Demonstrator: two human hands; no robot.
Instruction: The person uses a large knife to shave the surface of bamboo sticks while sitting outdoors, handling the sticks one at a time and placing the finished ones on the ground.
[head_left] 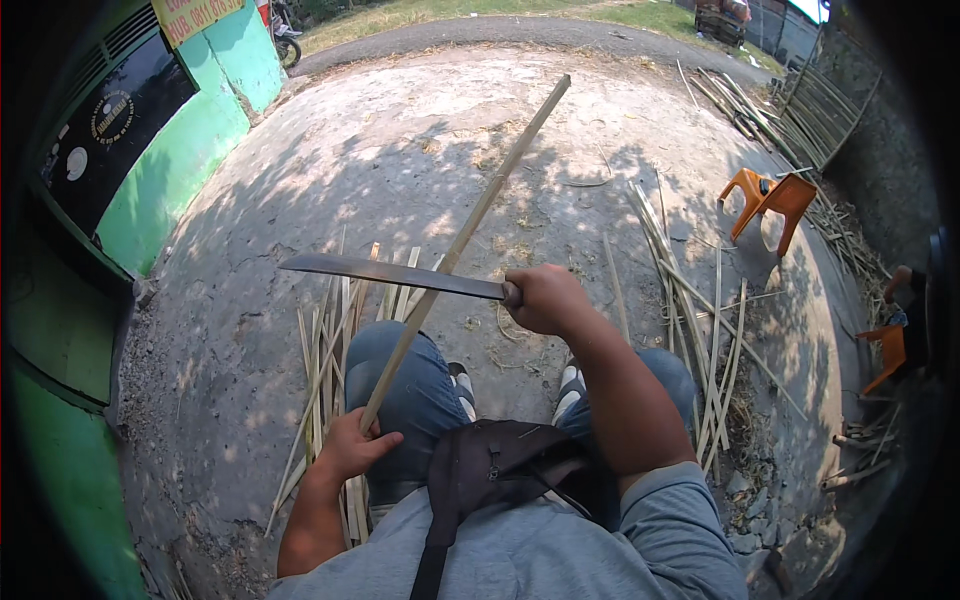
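A long machete [390,272] is gripped by its handle in my right hand [548,300]. Its blade points left and lies across a long bamboo strip [500,180], seemingly against it. My left hand [352,446] is wrapped round the lower end of that strip, beside my left knee. From there the strip slants up and away to the right, its far end raised over the ground. Bamboo strips [318,370] lie in a bundle next to my left leg. More strips [708,340] lie loosely to the right of my right knee.
An orange plastic chair [768,200] stands at the right, with another orange chair [885,352] nearer, where part of a person shows. Bamboo poles [745,110] lie along the right wall. A green wall [180,190] runs along the left. A black bag [500,462] rests on my lap.
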